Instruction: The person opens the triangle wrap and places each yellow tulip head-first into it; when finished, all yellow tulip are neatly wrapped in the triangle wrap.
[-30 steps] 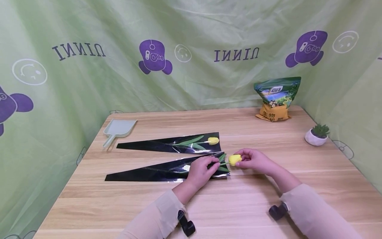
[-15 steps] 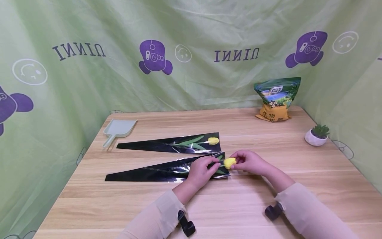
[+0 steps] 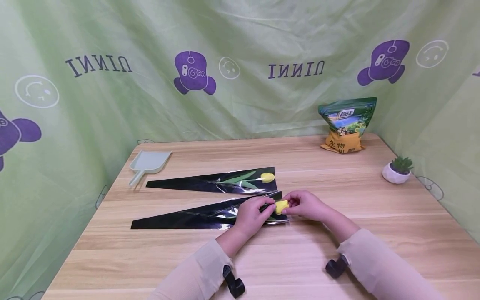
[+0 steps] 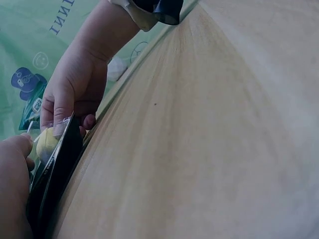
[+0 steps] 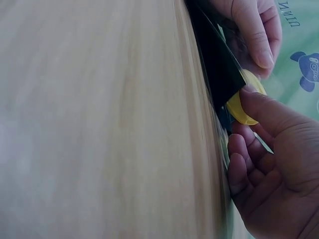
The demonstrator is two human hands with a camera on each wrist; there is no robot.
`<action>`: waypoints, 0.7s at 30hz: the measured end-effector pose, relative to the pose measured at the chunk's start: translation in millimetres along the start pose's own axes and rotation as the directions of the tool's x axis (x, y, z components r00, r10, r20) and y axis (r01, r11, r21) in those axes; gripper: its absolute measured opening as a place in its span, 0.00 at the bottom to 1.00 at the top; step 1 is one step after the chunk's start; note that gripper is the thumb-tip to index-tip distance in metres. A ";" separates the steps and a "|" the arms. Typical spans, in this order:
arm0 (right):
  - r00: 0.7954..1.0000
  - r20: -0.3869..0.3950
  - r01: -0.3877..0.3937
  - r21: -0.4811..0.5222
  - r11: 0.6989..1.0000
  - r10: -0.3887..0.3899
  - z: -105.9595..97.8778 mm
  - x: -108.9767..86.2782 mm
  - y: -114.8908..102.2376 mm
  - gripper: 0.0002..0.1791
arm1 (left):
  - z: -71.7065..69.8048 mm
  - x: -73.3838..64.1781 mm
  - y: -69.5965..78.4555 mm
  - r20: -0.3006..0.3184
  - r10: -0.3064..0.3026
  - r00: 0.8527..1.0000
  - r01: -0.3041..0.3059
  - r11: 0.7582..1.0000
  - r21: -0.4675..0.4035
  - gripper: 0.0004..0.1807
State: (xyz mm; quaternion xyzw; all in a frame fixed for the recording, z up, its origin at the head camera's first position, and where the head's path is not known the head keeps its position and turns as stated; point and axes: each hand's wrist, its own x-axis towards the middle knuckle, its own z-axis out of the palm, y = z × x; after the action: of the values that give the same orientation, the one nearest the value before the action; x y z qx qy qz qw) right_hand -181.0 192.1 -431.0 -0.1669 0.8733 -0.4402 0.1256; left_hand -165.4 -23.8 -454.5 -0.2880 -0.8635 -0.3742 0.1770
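A yellow artificial tulip [image 3: 281, 207] lies at the wide mouth of the front black flower sleeve [image 3: 165, 220], its leaves and stem inside the clear-fronted wrap. My right hand [image 3: 306, 206] holds the tulip's head between thumb and fingers from the right; in the right wrist view the thumb touches the yellow bloom [image 5: 242, 112] beside the sleeve's edge. Across the sleeve lies my left hand [image 3: 250, 214], pinching its clear front film near the mouth. Left fingers partly cover stem and leaves. Behind, a second sleeve [image 3: 180, 183] holds another yellow tulip [image 3: 267, 178].
A pale dustpan [image 3: 151, 161] lies at the table's back left. At the back right stands a green and orange bag [image 3: 345, 127], with a small potted succulent [image 3: 397, 173] near the right edge. Green printed cloth [image 3: 243, 108] hangs behind the table.
My right hand has moved left with the tulip, whose head has come from beyond the sleeve's mouth to over it. The left hand has stayed in place.
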 end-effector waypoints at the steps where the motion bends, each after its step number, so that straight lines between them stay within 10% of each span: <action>1: 1.000 0.000 0.000 -0.003 1.000 0.000 1.0 0.5 -0.2 0.16 | 0.0 0.0 0.1 -0.003 0.001 1.000 -0.001 1.000 -0.005 0.09; 21: 0.999 0.003 0.049 0.016 0.999 -0.049 12.4 6.5 -0.9 0.13 | 1.7 -0.5 -0.4 -0.034 0.013 0.999 -0.014 1.000 -0.025 0.08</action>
State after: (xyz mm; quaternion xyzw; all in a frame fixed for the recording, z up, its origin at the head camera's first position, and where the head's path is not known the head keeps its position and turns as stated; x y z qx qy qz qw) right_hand -182.2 180.0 -437.9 -0.1880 0.8653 -0.4496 0.1174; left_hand -165.4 -23.0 -456.0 -0.2897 -0.8536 -0.3886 0.1906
